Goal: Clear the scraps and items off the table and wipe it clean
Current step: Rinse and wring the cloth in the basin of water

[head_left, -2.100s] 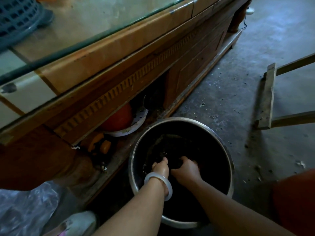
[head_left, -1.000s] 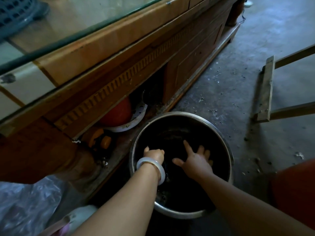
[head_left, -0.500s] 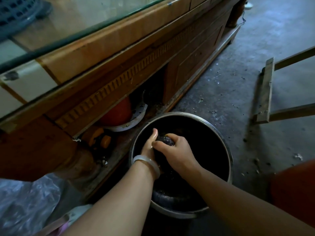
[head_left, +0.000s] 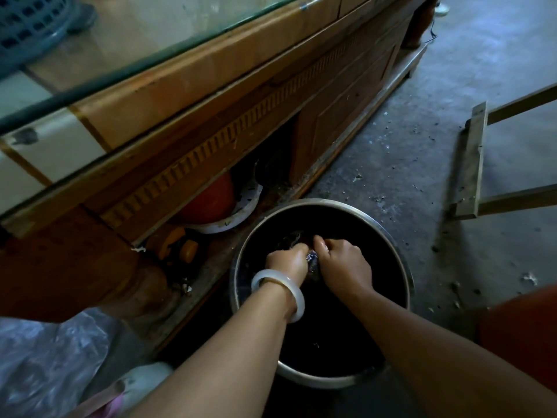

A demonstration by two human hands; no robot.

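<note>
A gritty concrete floor (head_left: 422, 131) is spreading beside a glass-topped wooden table (head_left: 211, 70). A steel basin (head_left: 316, 380) is sitting on the floor at the table's base. Inside the basin, the left hand (head_left: 286, 262) and the right hand (head_left: 343, 263) are clenching a dark cloth (head_left: 312, 260), which is wadded between the fists and showing no clear long axis.

Only one view exists, worn on the person's head. It faces forward and steeply down, near the metal basin (head_left: 313, 201) on the floor (head_left: 422, 146). The long edge of the table (head_left: 211, 64) crosses the upper left. The basin's inside seems too dark to read.
</note>
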